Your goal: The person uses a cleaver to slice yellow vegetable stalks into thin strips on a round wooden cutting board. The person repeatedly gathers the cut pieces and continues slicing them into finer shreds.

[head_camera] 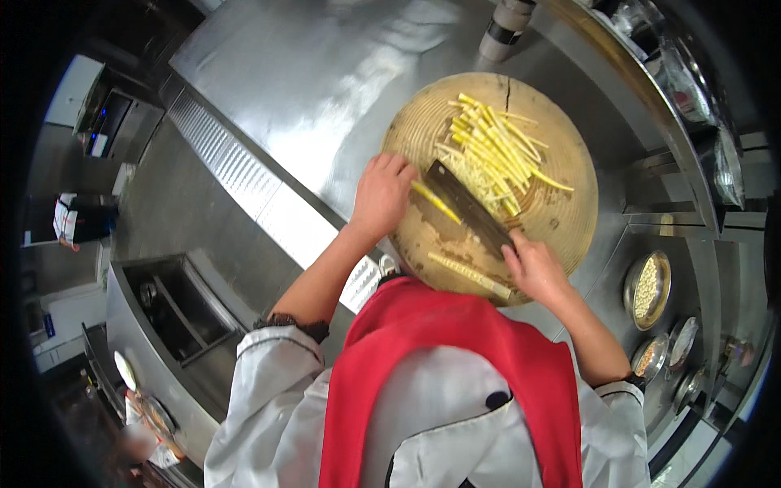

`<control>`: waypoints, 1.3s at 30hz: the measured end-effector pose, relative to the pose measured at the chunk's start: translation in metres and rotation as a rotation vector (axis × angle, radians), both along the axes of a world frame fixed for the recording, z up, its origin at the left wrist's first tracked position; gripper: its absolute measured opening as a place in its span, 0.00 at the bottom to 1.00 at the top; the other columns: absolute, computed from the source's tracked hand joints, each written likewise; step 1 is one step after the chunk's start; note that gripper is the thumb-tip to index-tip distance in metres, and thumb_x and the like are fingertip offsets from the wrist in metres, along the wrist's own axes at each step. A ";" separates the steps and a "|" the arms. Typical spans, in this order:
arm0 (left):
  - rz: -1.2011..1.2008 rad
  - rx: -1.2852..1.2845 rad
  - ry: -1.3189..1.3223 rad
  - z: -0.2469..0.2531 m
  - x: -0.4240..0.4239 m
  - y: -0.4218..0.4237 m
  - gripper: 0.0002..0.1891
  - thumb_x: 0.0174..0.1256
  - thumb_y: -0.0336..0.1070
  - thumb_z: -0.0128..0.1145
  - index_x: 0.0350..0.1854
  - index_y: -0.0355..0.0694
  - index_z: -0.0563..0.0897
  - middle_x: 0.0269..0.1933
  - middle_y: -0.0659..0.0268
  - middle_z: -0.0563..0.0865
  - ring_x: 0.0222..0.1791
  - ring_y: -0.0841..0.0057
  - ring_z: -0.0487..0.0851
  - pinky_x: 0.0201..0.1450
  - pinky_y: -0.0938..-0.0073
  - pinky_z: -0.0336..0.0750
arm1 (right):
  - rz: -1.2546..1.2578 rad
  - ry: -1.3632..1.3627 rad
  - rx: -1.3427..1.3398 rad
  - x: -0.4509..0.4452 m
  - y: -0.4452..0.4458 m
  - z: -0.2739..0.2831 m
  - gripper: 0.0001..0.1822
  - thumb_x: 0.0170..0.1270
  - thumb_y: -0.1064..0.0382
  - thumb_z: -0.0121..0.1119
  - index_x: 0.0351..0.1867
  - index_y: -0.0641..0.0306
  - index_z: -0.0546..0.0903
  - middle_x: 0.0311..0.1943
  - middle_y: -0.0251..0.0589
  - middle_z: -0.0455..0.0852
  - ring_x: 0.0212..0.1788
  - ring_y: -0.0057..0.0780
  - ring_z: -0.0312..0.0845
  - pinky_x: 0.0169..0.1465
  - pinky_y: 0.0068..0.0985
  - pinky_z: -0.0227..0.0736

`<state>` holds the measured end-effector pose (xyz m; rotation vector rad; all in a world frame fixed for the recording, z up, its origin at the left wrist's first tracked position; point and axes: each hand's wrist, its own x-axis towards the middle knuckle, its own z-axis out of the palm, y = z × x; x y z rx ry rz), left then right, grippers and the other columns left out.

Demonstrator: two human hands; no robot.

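A round wooden chopping block point(561, 146) stands before me on a steel counter. My right hand point(537, 265) grips the handle of a cleaver point(467, 207), whose dark blade lies slantwise over the block. My left hand point(385, 192) is at the block's left edge, its fingertips on the end of a thin yellow-green stalk point(436, 201); whether it grips the stalk is hard to tell. Beyond the blade lies a pile of pale yellow stalks point(491, 140), with thin cut strips point(473, 174) beside it. Nearer my body, a pale ridged strip point(470, 274) rests on the block.
A grey container with a black band point(502, 30) stands behind the block. To the right are a metal bowl of pale pieces point(647, 291) and several smaller bowls. A raised steel shelf point(665, 104) runs along the right. Two other people are far off at the left.
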<state>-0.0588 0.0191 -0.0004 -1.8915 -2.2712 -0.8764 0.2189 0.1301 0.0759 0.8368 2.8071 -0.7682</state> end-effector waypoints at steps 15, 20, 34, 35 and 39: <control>-0.003 0.171 -0.228 -0.023 0.069 -0.013 0.04 0.58 0.27 0.62 0.35 0.36 0.83 0.39 0.61 0.82 0.43 0.62 0.80 0.47 0.63 0.78 | 0.029 -0.019 0.058 -0.007 -0.012 0.010 0.10 0.73 0.61 0.53 0.44 0.68 0.73 0.24 0.59 0.84 0.29 0.61 0.82 0.35 0.52 0.76; -0.001 0.169 -0.222 -0.022 0.068 -0.009 0.04 0.58 0.27 0.62 0.35 0.35 0.83 0.39 0.61 0.82 0.43 0.61 0.80 0.45 0.63 0.79 | 0.030 -0.050 0.067 -0.012 -0.012 0.013 0.10 0.74 0.61 0.52 0.43 0.68 0.73 0.24 0.58 0.84 0.29 0.60 0.83 0.35 0.51 0.77; 0.004 0.165 -0.263 -0.021 0.070 -0.013 0.04 0.57 0.24 0.64 0.34 0.34 0.83 0.39 0.58 0.83 0.42 0.58 0.81 0.45 0.62 0.78 | 0.009 0.043 0.042 -0.022 -0.010 -0.021 0.13 0.73 0.61 0.54 0.44 0.72 0.74 0.24 0.61 0.84 0.29 0.61 0.83 0.35 0.51 0.77; 0.005 0.172 -0.255 -0.022 0.070 -0.013 0.04 0.57 0.24 0.64 0.34 0.34 0.83 0.39 0.58 0.83 0.42 0.58 0.81 0.45 0.62 0.78 | -0.007 0.113 0.011 -0.019 -0.004 -0.023 0.13 0.73 0.61 0.55 0.44 0.72 0.74 0.24 0.62 0.84 0.30 0.61 0.83 0.35 0.51 0.77; 0.018 0.153 -0.247 -0.028 0.070 -0.014 0.04 0.58 0.26 0.65 0.34 0.34 0.83 0.40 0.58 0.83 0.43 0.59 0.81 0.45 0.63 0.78 | 0.009 0.025 -0.014 -0.016 0.001 -0.003 0.13 0.73 0.61 0.56 0.45 0.72 0.75 0.26 0.63 0.84 0.31 0.62 0.83 0.36 0.51 0.76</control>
